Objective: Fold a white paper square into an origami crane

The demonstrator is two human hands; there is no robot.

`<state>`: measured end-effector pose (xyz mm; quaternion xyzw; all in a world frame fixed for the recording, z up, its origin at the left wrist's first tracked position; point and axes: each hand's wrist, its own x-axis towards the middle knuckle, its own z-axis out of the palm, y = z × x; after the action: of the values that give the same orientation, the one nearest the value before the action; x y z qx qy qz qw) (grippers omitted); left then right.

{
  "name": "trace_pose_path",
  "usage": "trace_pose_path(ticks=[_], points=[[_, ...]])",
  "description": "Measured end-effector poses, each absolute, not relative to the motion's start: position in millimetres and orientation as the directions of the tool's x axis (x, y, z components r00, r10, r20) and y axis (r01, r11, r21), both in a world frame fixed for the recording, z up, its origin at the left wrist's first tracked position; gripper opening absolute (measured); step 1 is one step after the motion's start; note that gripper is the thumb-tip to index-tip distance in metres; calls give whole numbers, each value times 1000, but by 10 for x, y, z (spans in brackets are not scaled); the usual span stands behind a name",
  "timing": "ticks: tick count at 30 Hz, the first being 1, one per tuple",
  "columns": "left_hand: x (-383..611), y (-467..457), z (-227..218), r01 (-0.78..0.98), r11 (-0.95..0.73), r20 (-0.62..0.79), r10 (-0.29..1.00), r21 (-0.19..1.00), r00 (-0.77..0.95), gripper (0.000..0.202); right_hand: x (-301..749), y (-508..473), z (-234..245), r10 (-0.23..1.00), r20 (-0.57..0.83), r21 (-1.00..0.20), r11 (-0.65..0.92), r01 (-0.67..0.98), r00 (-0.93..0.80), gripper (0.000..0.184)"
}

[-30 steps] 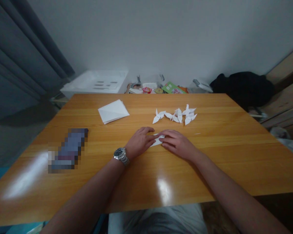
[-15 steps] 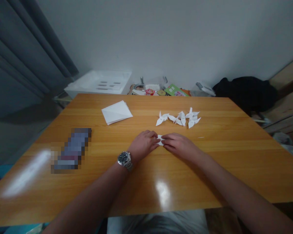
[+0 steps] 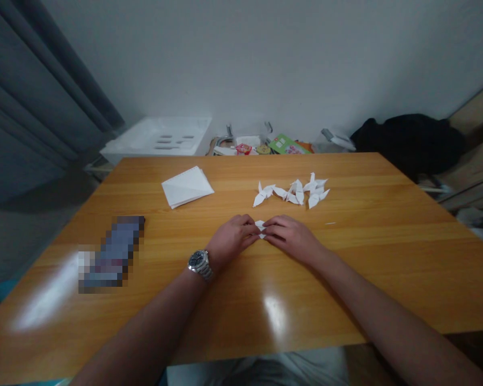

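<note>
A small piece of folded white paper lies on the wooden table, mostly covered by my fingers. My left hand, with a metal watch at the wrist, grips its left side with closed fingers. From the right, my right hand presses and pinches the same paper, its fingertips almost meeting those of the left. Just beyond the hands, several folded paper cranes sit in a loose row.
A stack of white paper sheets lies at the back left. Nearer on the left is a pixelated phone-like object. Behind the table stand a white plastic tray and a green booklet. A thin white strip lies right of my hands.
The view has shifted slightly. My fingertips have closed in at the paper's middle, and more of its far and near edges shows between them. Both hands keep their hold.
</note>
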<state>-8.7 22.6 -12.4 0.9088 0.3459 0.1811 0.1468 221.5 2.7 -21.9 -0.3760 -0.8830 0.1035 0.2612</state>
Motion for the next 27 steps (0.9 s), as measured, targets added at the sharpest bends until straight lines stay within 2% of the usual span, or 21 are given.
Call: trace_pose_path(ticks=[9,16,23,27], points=[[-69,212,-121,538,-636,269,748,553,607,17,2146,25,-217,801,384,-517,598,612,-459,8],[-17,216,-138,572,-595,249,784,565,569,16,2122,36,-225,818,369,-580,574,577,-442,6],[9,224,-150,562,-518,236,834,645,498,11,2092,63,-212,873,327,-667,484,566,-361,6],[45,216,-157,576,-478,228,862,663,452,14,2089,62,-191,894,300,-679,445,584,-332,6]])
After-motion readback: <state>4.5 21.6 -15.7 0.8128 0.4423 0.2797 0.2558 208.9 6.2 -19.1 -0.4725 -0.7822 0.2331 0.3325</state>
